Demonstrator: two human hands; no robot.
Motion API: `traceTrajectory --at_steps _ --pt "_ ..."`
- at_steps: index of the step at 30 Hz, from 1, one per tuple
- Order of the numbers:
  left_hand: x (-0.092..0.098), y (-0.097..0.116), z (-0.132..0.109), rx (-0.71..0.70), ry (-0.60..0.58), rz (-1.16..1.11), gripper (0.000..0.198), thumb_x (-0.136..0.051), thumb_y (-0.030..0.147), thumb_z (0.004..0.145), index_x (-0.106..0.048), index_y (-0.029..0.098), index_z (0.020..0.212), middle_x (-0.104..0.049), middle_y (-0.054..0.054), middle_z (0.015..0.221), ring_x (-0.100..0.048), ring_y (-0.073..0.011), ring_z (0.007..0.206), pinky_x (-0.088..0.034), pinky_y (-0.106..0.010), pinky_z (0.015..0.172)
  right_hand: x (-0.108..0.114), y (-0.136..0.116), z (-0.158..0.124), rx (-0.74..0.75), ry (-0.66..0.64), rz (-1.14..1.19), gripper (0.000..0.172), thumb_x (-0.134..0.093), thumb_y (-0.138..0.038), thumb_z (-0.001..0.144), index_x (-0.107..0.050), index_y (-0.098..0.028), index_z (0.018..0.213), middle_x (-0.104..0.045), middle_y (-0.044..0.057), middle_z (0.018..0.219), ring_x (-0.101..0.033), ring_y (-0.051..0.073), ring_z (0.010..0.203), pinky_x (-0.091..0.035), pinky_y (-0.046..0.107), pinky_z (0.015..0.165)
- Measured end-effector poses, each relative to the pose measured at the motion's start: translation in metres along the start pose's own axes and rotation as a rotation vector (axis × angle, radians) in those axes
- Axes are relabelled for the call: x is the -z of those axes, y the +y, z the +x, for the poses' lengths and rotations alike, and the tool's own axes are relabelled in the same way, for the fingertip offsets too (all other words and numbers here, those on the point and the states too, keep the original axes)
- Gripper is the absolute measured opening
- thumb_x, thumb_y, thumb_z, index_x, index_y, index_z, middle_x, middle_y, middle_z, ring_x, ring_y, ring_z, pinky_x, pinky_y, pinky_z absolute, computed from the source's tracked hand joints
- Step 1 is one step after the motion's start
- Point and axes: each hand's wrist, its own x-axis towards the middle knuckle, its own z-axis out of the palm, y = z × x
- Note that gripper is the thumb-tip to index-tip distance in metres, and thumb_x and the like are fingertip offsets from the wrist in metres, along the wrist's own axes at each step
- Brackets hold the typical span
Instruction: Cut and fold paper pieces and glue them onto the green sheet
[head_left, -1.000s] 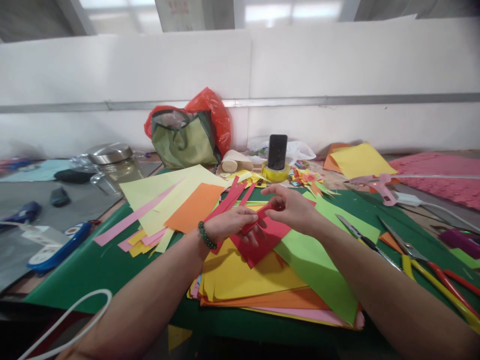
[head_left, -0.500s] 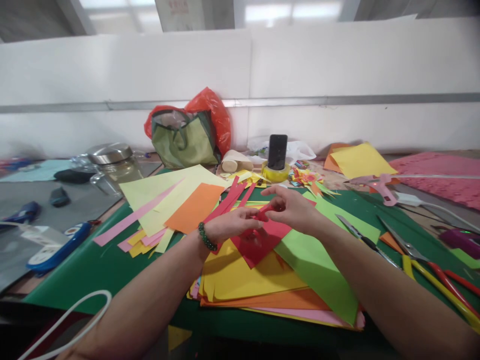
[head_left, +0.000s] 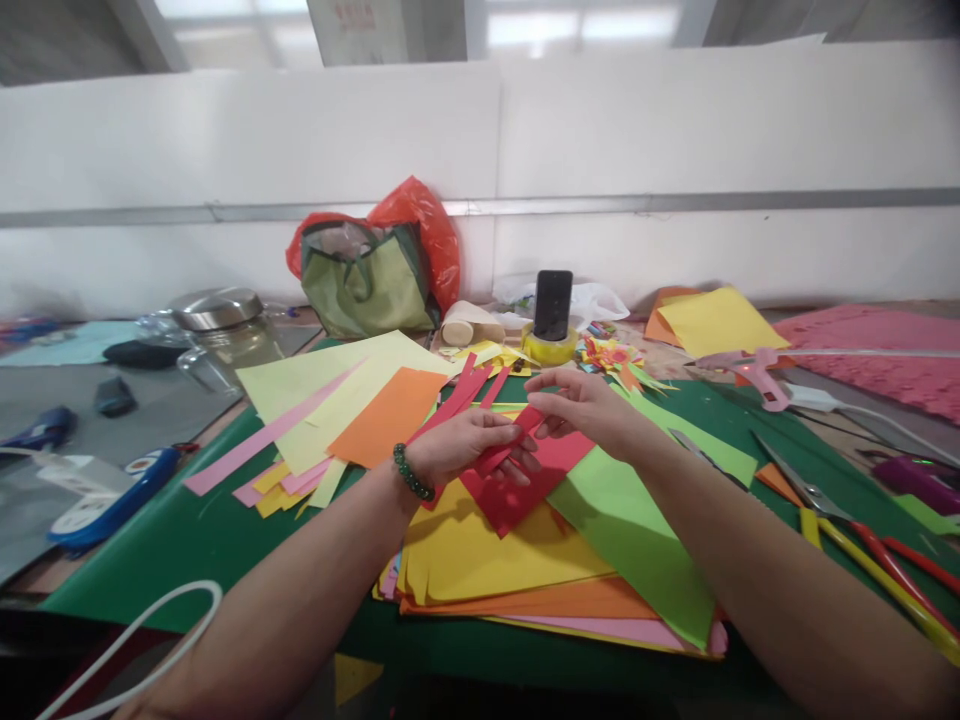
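Observation:
Between my two hands is a short red paper strip (head_left: 529, 421). My left hand (head_left: 457, 445), with a green bead bracelet at its wrist, grips the strip between thumb and fingers. At the strip's upper right end, the thumb and fingers of my right hand (head_left: 589, 405) close on it. Beneath the hands lies a red paper sheet (head_left: 508, 512), on top of a stack of yellow sheets (head_left: 487, 560). A light green sheet (head_left: 645, 530) slants out under my right forearm. More red strips (head_left: 457, 395) lie just behind my left hand.
Scissors (head_left: 814, 495) and a utility knife (head_left: 705, 455) lie on the right, with a pink glue gun (head_left: 765, 375) behind. A phone (head_left: 553, 305) stands by a tape roll (head_left: 547, 347). Left are an orange sheet (head_left: 386, 415), a glass jar (head_left: 232, 345) and a blue-white tool (head_left: 112, 500).
The red strip now shows more plainly between the hands, slanting up to the right. My left fingers have spread a little beneath it, and my right fingers have drawn closer together at its end.

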Motion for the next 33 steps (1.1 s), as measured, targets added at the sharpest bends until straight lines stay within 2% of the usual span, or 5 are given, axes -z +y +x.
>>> traceTrajectory --at_steps 18,24,29,31,33 --pt "-0.002 0.002 -0.001 0.047 -0.039 -0.013 0.034 -0.074 0.041 0.072 -0.071 0.008 0.081 -0.073 -0.012 0.075 -0.069 -0.0177 0.063 -0.052 -0.024 0.060 -0.001 0.004 0.000 0.072 0.046 -0.086 0.021 -0.068 -0.013 0.072 -0.060 -0.015 0.090 -0.066 -0.003 0.051 -0.064 0.012 0.050 -0.050 0.020 0.051" --pt "-0.006 0.000 -0.001 0.046 -0.011 -0.037 0.036 -0.074 0.045 0.072 -0.069 0.011 0.082 -0.072 -0.010 0.073 -0.068 -0.0181 0.060 -0.051 -0.025 0.056 -0.001 0.009 0.002 0.117 0.013 -0.069 0.023 -0.070 -0.018 0.069 -0.059 -0.017 0.089 -0.066 -0.002 0.054 -0.065 0.014 0.052 -0.051 0.024 0.052" --pt "-0.009 -0.003 0.001 0.028 -0.017 -0.081 0.035 -0.076 0.043 0.070 -0.069 0.010 0.076 -0.071 -0.010 0.072 -0.067 -0.0190 0.062 -0.052 -0.030 0.064 -0.002 0.014 0.004 0.138 -0.010 -0.105 0.029 -0.070 -0.025 0.068 -0.058 -0.017 0.092 -0.065 -0.002 0.055 -0.065 0.016 0.055 -0.049 0.026 0.054" --pt "-0.010 -0.002 0.001 0.006 0.012 -0.075 0.035 -0.075 0.043 0.071 -0.069 0.010 0.076 -0.071 -0.011 0.074 -0.067 -0.0192 0.065 -0.051 -0.030 0.065 -0.002 0.014 0.005 0.165 0.020 -0.124 0.028 -0.068 -0.029 0.071 -0.058 -0.017 0.094 -0.064 -0.001 0.055 -0.064 0.016 0.056 -0.049 0.027 0.056" --pt "-0.011 0.000 0.001 -0.045 0.122 -0.077 0.033 -0.071 0.044 0.075 -0.070 0.010 0.078 -0.072 -0.012 0.081 -0.067 -0.0196 0.075 -0.049 -0.028 0.069 -0.002 0.015 0.006 0.234 0.094 -0.121 0.029 -0.066 -0.035 0.073 -0.058 -0.017 0.094 -0.066 0.001 0.063 -0.063 0.016 0.061 -0.049 0.028 0.059"
